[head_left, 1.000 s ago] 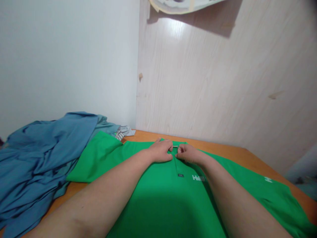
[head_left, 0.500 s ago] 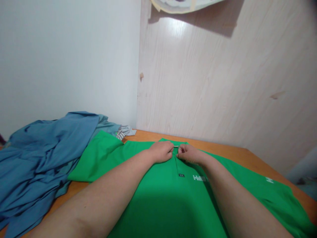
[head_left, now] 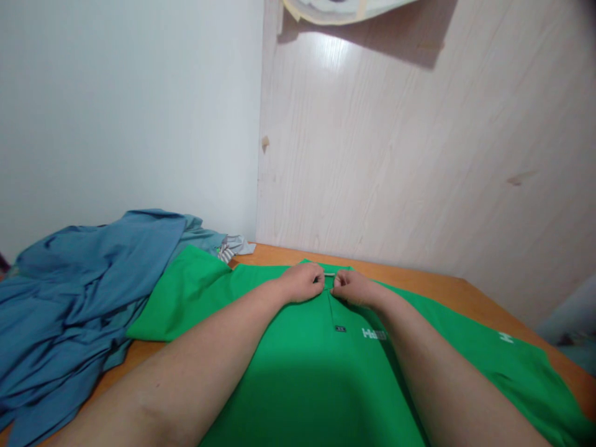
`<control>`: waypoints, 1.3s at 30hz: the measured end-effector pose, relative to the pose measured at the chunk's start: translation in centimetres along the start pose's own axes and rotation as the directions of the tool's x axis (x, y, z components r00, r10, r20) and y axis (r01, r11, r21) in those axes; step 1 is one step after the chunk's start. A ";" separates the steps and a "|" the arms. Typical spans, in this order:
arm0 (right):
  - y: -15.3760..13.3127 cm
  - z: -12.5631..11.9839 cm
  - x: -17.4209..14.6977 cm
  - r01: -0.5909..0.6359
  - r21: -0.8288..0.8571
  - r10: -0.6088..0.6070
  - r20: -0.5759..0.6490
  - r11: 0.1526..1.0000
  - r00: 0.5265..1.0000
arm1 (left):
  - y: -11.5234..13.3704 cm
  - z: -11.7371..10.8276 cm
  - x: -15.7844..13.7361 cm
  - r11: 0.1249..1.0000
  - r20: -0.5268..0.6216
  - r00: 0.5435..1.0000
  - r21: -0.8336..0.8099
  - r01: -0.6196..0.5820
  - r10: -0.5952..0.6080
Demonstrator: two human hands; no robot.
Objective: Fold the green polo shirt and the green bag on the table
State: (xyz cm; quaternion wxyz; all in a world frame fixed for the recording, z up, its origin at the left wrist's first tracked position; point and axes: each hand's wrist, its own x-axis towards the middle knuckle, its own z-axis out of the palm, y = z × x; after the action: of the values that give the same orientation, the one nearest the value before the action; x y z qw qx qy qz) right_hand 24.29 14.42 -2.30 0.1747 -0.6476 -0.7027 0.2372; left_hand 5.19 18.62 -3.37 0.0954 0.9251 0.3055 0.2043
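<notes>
A green collared shirt [head_left: 298, 366] lies spread front side up, its sleeves out to both sides. White lettering marks its chest and right-hand sleeve, and a small dark tag sits at the bottom of the neck placket. At the left side of the collar, my left hand [head_left: 303, 282] is closed with its fingers curled on the cloth. Just across the neck opening, my right hand [head_left: 356, 287] pinches the other side of the collar. A small gap separates the two hands, with a pale strip of the inner neckband showing between them.
Crumpled blue clothes [head_left: 93, 292] are heaped at the left, touching the shirt's left sleeve. Behind them lies a small grey and striped cloth [head_left: 237, 244]. The orange-brown table [head_left: 419, 279] meets a pale wood-grain wall [head_left: 372, 155]. A curled paper [head_left: 344, 12] hangs above.
My left hand has shifted very slightly left and its fingers have loosened a little, with a small gap showing between thumb and fingers. The right hand and shirt look almost the same.
</notes>
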 end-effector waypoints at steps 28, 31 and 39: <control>0.0 -0.2 0.2 -0.013 -0.013 0.013 -0.001 1.000 1.000 | 0.7 0.5 -0.2 0.994 0.203 0.973 0.005 0.109 -0.107; 0.0 -0.2 0.2 -0.012 -0.009 0.012 -0.001 1.000 1.000 | 0.7 0.5 -0.1 0.994 0.213 0.971 0.001 0.110 -0.108; -0.2 -0.1 0.1 -0.015 -0.004 0.015 -0.024 1.000 1.000 | 1.3 -0.2 -0.2 0.995 0.203 0.974 0.026 0.100 -0.103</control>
State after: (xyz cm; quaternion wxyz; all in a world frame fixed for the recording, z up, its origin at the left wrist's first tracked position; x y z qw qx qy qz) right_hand 24.16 14.55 -2.05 0.1801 -0.6561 -0.6961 0.2292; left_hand 5.65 17.53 -2.87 0.1294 0.9251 0.3424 0.1007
